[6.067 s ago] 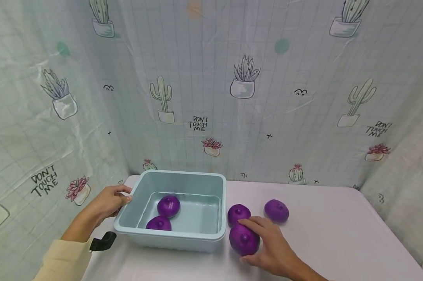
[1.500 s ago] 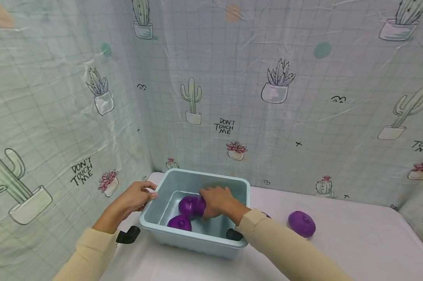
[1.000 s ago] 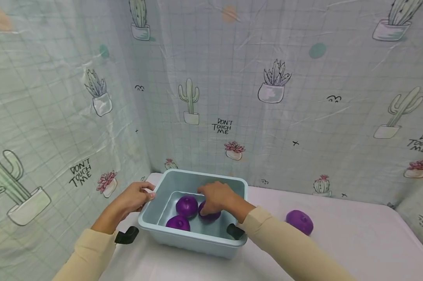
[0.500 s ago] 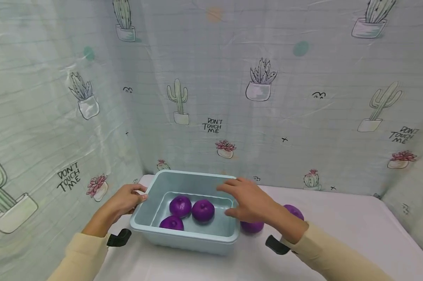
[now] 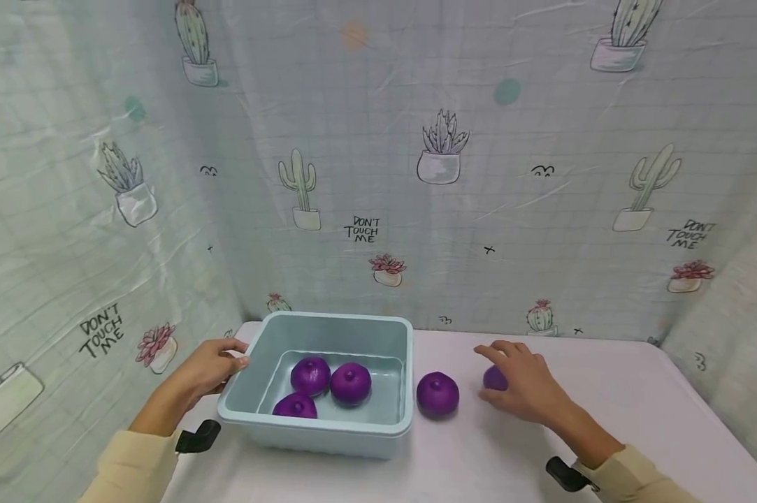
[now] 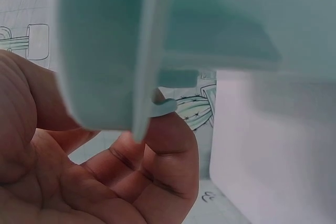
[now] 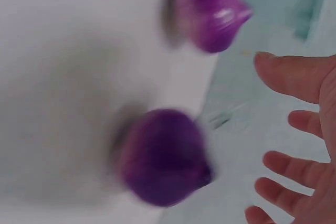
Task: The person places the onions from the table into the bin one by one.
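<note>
Purple onion [image 5: 494,378] lying below the gap of the right hand [image 5: 525,381]

It is sitting on the bench [image 5: 617,402], nearer the right edge than a second onion [image 5: 437,394], which is standing just outside the tub [image 5: 328,441]. The right hand is by far the nearer one, with thumb and fingers spread, hiding part of the onion but appearing not to be touching it. No long axis is standing out on its roundish body; in the blurred right wrist view, its nub is pointing toward the fingers. The left hand [image 5: 211,367] is pinching the tub's left rim. Compared with half a second ago, the right hand is hanging further right, away from the tub's right rim, while three onions [image 5: 351,383] are keeping their places inside
</note>
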A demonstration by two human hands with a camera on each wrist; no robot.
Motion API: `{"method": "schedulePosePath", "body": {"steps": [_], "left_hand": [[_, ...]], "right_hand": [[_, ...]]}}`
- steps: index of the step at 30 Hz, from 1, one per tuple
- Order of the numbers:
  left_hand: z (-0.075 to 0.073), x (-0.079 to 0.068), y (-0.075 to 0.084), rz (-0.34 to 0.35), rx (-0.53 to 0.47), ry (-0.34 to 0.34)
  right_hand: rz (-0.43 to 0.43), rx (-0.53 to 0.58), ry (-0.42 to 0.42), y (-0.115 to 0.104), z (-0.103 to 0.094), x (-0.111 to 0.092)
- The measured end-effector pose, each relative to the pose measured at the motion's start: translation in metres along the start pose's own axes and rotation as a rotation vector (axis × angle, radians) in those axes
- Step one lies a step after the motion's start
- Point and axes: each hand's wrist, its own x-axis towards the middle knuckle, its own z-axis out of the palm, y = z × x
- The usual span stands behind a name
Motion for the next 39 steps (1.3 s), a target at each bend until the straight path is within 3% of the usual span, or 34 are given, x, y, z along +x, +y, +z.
{"method": "schedulePosePath", "body": {"steps": [5, 10, 15, 22, 32, 39], "left_hand": [[0.001, -0.001, -0.005, -0.001, -0.008, 0.006], [0.002, -0.003, -0.006, 0.002, -0.029, 0.002], [0.001, -0.003, -0.003, -0.005, -0.036, -0.005], [-0.002, -0.003, -0.001, -0.009, -0.043, -0.004], [-0.007, -0.002, 0.002, 0.011, 0.010, -0.011], [-0.008, -0.001, 0.006, 0.023, 0.017, -0.022]], "right_hand": [[0.097, -0.007, 0.004, 0.025, 0.020, -0.008], [0.170, 0.009, -0.057, 0.038, 0.033, -0.010], [0.196, 0.046, -0.078, 0.046, 0.044, -0.011], [0.180, 0.065, 0.006, 0.048, 0.054, -0.014], [0.099, 0.077, 0.081, 0.029, 0.039, -0.019], [0.045, 0.091, 0.075, 0.004, 0.018, -0.020]]}}
